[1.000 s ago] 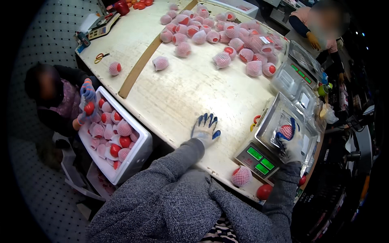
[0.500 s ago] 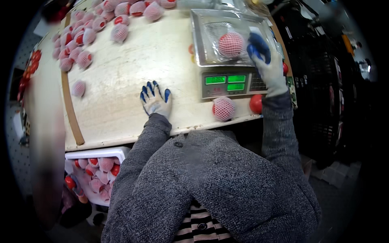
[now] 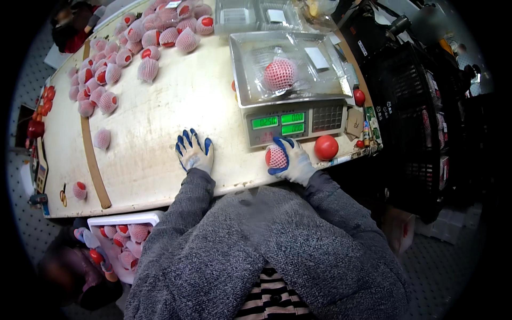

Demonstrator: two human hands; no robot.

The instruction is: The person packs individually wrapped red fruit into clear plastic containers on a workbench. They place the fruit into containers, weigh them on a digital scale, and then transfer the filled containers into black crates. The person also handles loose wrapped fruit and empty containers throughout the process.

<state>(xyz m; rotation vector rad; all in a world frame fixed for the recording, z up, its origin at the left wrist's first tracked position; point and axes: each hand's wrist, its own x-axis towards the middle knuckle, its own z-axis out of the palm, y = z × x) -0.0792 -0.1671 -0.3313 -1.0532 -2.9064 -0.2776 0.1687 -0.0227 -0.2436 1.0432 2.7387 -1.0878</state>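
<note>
My left hand (image 3: 195, 152), in a white glove with blue fingertips, lies flat on the table with its fingers spread and holds nothing. Fingers of my right hand (image 3: 294, 162), gloved alike, wrap round a tomato in a foam net (image 3: 276, 157) at the table's front edge. Just beyond it stands a digital scale (image 3: 256, 136) with a lit green display. In the scale's metal pan (image 3: 237, 69), a clear plastic tray holds another netted tomato (image 3: 279, 74) beside a white card (image 3: 317, 58). A bare tomato (image 3: 326, 148) sits right of my right hand.
Many netted tomatoes (image 3: 148, 69) are heaped at the table's far left. Clear plastic trays (image 3: 234, 16) stand behind the scale. A white foam box (image 3: 152, 217) of netted tomatoes is below the left edge, by another person's gloved hand. Dark crates (image 3: 421, 101) stand at right.
My right hand has come down from the scale pan to the netted tomato in front and closed on it. My left hand stays flat on the table. The view has shifted.
</note>
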